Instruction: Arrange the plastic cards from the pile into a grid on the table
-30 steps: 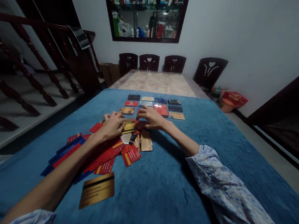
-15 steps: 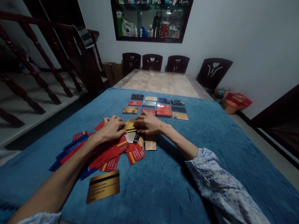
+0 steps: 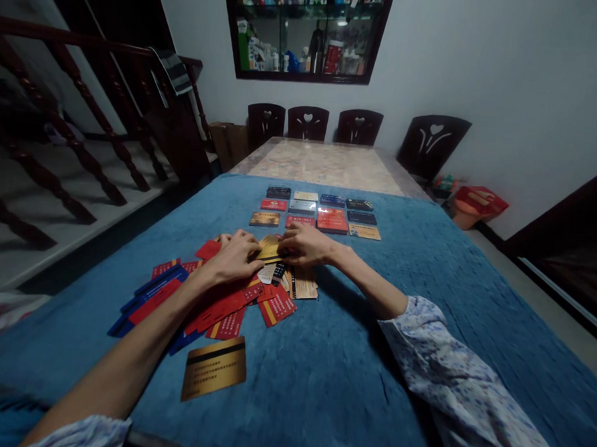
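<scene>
Between my hands is a gold card [image 3: 270, 251] with a dark stripe, above a loose heap of cards. My left hand [image 3: 235, 255] has its fingers curled on the card's left end, and my right hand [image 3: 307, 245] is closed at its right end. Under and around them lie red cards [image 3: 277, 307], a white card [image 3: 266, 274] and tan cards [image 3: 302, 284]. Blue cards [image 3: 161, 280] stick out to the left of my left forearm. A separate gold card [image 3: 215, 368], stripe side up, lies nearer to me.
Beyond my hands, small card stacks stand in rows, among them a red stack [image 3: 332, 220] and a brown-gold stack [image 3: 265, 219]. A blue cloth [image 3: 370, 387] covers the near table. Chairs [image 3: 359, 128] stand at the far end; a wooden railing [image 3: 73, 138] runs along the left.
The whole view has shifted slightly, so everything sits a little further right. Both hands stay at the gold card, with only small finger movement.
</scene>
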Tool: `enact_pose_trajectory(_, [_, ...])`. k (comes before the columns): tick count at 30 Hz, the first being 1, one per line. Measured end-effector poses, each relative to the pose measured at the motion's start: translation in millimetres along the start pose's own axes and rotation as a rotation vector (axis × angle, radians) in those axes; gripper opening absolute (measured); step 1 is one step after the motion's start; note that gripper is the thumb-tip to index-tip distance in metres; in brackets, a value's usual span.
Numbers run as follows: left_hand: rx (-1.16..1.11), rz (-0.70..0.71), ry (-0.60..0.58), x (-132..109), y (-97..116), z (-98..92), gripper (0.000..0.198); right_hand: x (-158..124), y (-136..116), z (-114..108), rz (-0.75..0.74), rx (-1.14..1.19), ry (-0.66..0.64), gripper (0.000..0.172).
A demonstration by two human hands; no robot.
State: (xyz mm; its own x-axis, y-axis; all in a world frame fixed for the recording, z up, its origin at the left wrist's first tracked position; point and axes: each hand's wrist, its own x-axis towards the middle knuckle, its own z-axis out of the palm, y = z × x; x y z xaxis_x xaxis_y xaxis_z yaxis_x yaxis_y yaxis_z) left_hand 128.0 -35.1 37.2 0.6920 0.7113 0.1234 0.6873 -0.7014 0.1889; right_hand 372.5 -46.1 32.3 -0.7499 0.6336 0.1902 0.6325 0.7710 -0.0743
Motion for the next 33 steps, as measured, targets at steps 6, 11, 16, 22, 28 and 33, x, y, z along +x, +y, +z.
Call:
enact_pose_trajectory(6, [-0.010, 0.064, 0.012, -1.0, 3.6, 1.1, 0.023, -3.2, 1.3, -6.8, 0.007, 0.046, 0.010, 0.019])
enact_pose_trajectory(11, [-0.006, 0.105, 0.030, -2.5, 7.7, -0.2, 0.022, -7.5, -4.0, -19.1, 0.009, 0.082, 0.007, 0.017])
enact_pose_trajectory(16, [-0.018, 0.168, 0.072, -2.3, 8.7, -3.3, 0.027, -13.6, -5.5, -28.2, 0.096, 0.147, -0.016, 0.022])
enact_pose_trajectory(22, [-0.104, 0.196, 0.185, -1.2, 2.5, -1.0, 0.026, -15.4, -6.0, -30.3, 0.149, 0.149, 0.019, 0.025])
enact_pose_trajectory(28, [-0.115, 0.172, 0.256, -0.1, -3.0, 1.7, 0.028, -15.2, -6.7, -30.7, 0.181, 0.141, 0.044, 0.024])
enact_pose_trajectory(33, [-0.111, 0.106, 0.249, 1.3, -4.8, 3.5, 0.028, -14.9, -4.4, -23.9, 0.216, 0.132, 0.094, 0.027])
